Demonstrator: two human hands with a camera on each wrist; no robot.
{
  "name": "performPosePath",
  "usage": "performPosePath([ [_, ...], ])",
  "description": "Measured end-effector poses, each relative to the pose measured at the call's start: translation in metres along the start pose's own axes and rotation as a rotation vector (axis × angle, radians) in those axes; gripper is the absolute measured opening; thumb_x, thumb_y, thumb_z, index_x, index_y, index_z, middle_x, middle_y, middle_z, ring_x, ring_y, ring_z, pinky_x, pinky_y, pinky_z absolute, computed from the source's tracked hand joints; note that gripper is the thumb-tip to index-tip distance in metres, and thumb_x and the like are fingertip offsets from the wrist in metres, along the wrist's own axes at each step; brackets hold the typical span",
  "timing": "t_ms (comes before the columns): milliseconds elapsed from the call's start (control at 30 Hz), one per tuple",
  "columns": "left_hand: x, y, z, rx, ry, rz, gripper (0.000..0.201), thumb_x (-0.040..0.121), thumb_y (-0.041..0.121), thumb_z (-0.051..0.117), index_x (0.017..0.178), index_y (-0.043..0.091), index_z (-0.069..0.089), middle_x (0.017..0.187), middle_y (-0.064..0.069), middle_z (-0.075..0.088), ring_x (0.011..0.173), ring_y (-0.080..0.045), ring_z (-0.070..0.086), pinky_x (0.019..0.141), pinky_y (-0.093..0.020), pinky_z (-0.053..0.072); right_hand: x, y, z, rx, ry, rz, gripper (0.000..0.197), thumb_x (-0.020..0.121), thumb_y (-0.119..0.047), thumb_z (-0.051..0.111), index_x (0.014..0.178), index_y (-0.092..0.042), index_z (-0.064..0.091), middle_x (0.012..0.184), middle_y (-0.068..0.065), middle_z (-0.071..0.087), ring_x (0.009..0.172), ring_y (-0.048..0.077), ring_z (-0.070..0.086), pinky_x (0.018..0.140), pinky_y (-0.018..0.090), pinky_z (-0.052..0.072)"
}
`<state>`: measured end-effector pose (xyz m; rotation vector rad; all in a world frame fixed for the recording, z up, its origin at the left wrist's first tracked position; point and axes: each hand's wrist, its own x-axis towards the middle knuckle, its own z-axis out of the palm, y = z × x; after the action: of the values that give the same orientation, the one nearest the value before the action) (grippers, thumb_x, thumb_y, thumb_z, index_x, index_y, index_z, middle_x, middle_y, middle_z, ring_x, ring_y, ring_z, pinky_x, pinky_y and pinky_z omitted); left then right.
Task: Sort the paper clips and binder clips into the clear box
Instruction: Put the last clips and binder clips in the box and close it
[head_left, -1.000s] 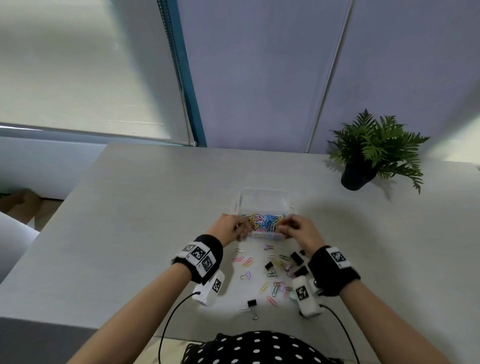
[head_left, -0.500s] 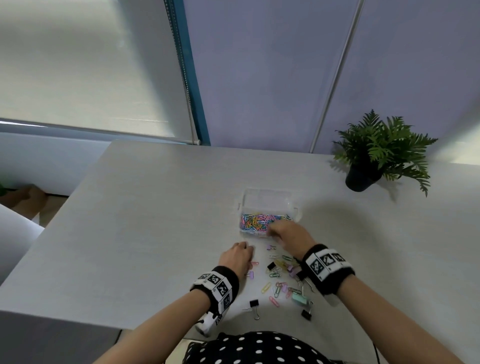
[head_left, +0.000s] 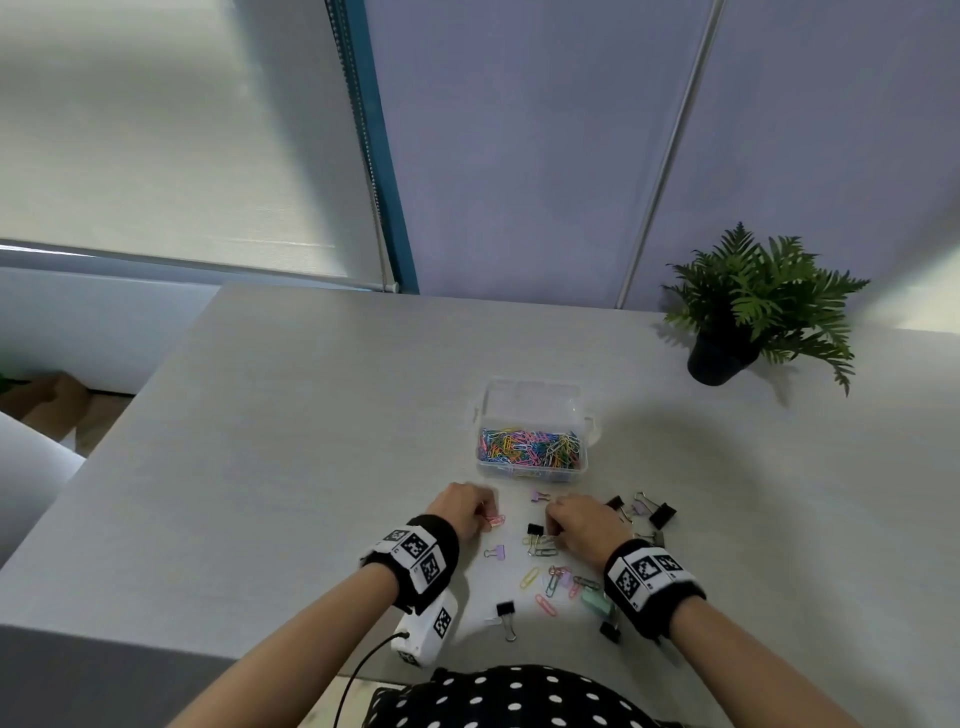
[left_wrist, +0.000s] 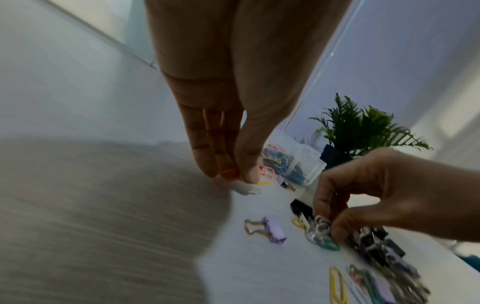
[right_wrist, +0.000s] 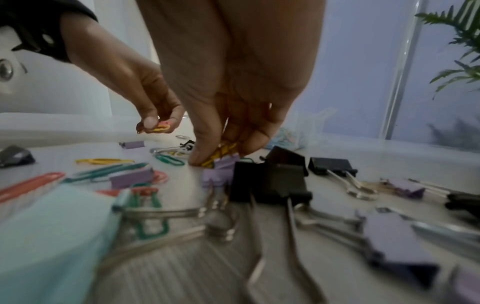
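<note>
The clear box (head_left: 535, 470) stands on the table, its near compartment full of coloured paper clips (head_left: 530, 447) and its far one looking bare. Loose paper clips (head_left: 550, 584) and binder clips (head_left: 660, 514) lie scattered in front of it. My left hand (head_left: 485, 519) is down at the table left of the pile and pinches an orange paper clip (left_wrist: 226, 176) along with a yellow one (right_wrist: 161, 128). My right hand (head_left: 550, 527) pinches a yellow paper clip (right_wrist: 221, 154) off the table beside a purple binder clip (right_wrist: 221, 170).
A potted fern (head_left: 753, 306) stands at the back right of the grey table (head_left: 291, 441). A mint binder clip (head_left: 597, 605) and black binder clips (head_left: 506, 616) lie near the front edge. A purple binder clip (left_wrist: 274, 230) lies between my hands.
Both hands were at the box a second ago. The left came back to the table first, then the right; now each pinches clips at the loose pile.
</note>
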<state>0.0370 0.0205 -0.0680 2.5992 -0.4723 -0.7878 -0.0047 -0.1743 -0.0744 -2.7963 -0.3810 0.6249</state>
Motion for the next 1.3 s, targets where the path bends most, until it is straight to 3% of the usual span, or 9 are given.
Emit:
performPosePath([
  [200, 0.003, 0.002, -0.021, -0.122, 0.0, -0.01, 0.024, 0.086, 0.003, 0.059, 0.109, 0.003, 0.063, 0.111, -0.014, 0.066, 0.1, -0.026, 0.063, 0.087, -0.028, 0.048, -0.005, 0.001, -0.006, 0.078, -0.017, 0.005, 0.008, 0.084, -0.016, 0.057, 0.089, -0.011, 0.061, 0.1, 0.006, 0.065, 0.095, 0.022, 0.057, 0.079, 0.029, 0.044],
  [400, 0.019, 0.007, -0.042, -0.489, 0.054, -0.057, 0.02, 0.09, -0.005, 0.051, 0.108, -0.008, 0.059, 0.084, -0.015, 0.062, 0.042, 0.002, 0.06, 0.051, -0.015, 0.055, -0.011, 0.009, -0.022, 0.562, 0.1, 0.112, 0.011, 0.079, -0.006, 0.065, 0.077, -0.015, 0.06, 0.08, -0.001, 0.062, 0.069, 0.01, 0.059, 0.063, 0.013, 0.048],
  [500, 0.031, 0.018, -0.058, -0.422, 0.114, -0.016, 0.02, 0.091, -0.002, 0.051, 0.107, -0.004, 0.062, 0.093, -0.019, 0.066, 0.047, 0.0, 0.061, 0.058, -0.017, 0.057, -0.008, 0.011, -0.042, 0.879, 0.19, 0.126, 0.016, 0.078, 0.003, 0.064, 0.073, -0.011, 0.059, 0.071, 0.006, 0.065, 0.059, 0.015, 0.062, 0.055, 0.018, 0.051],
  [600, 0.044, 0.03, -0.071, -0.256, 0.186, 0.02, 0.022, 0.089, -0.002, 0.052, 0.106, 0.001, 0.066, 0.102, -0.02, 0.069, 0.072, -0.019, 0.066, 0.077, -0.028, 0.057, 0.007, 0.013, -0.063, 0.959, 0.35, 0.154, 0.018, 0.076, 0.006, 0.065, 0.07, -0.01, 0.059, 0.065, 0.007, 0.063, 0.054, 0.015, 0.061, 0.05, 0.018, 0.051],
  [767, 0.052, 0.039, -0.071, -0.117, 0.189, 0.049, 0.033, 0.09, -0.002, 0.048, 0.12, 0.007, 0.058, 0.115, -0.014, 0.065, 0.107, -0.026, 0.061, 0.097, -0.032, 0.047, 0.037, 0.019, -0.075, 0.805, 0.461, 0.209, 0.013, 0.077, 0.002, 0.065, 0.076, -0.011, 0.064, 0.07, 0.005, 0.064, 0.057, 0.01, 0.061, 0.064, 0.024, 0.05],
  [933, 0.036, 0.04, -0.047, -0.013, 0.246, 0.295, 0.024, 0.09, 0.005, 0.05, 0.112, 0.006, 0.06, 0.111, -0.014, 0.065, 0.101, -0.028, 0.061, 0.094, -0.035, 0.047, 0.021, 0.015, -0.06, 0.458, 0.457, 0.07, 0.016, 0.081, 0.001, 0.059, 0.094, -0.005, 0.064, 0.095, 0.009, 0.066, 0.083, 0.021, 0.059, 0.082, 0.031, 0.049],
  [1067, 0.016, 0.042, 0.002, 0.155, 0.028, 0.37, 0.021, 0.089, 0.014, 0.056, 0.109, 0.014, 0.062, 0.117, -0.007, 0.06, 0.098, -0.023, 0.062, 0.09, -0.038, 0.052, -0.006, 0.001, -0.027, 0.188, 0.096, 0.039, 0.021, 0.085, -0.01, 0.054, 0.106, -0.013, 0.058, 0.112, 0.008, 0.06, 0.103, 0.024, 0.056, 0.091, 0.037, 0.046],
  [1200, 0.01, 0.04, 0.021, 0.226, 0.021, 0.288, 0.017, 0.093, 0.022, 0.046, 0.101, 0.011, 0.057, 0.108, -0.009, 0.052, 0.096, -0.029, 0.058, 0.083, -0.041, 0.051, -0.015, -0.007, 0.004, 0.014, 0.024, 0.08, 0.038, 0.083, -0.013, 0.057, 0.118, -0.005, 0.045, 0.12, 0.012, 0.048, 0.112, 0.028, 0.044, 0.089, 0.038, 0.04],
  [1300, 0.007, 0.038, 0.016, 0.302, 0.019, 0.307, 0.014, 0.094, 0.016, 0.043, 0.1, 0.009, 0.053, 0.109, -0.011, 0.054, 0.1, -0.026, 0.055, 0.086, -0.04, 0.05, -0.012, -0.006, 0.016, 0.04, 0.047, 0.067, 0.028, 0.08, -0.008, 0.058, 0.106, -0.005, 0.049, 0.111, 0.014, 0.05, 0.104, 0.03, 0.047, 0.078, 0.039, 0.039],
])
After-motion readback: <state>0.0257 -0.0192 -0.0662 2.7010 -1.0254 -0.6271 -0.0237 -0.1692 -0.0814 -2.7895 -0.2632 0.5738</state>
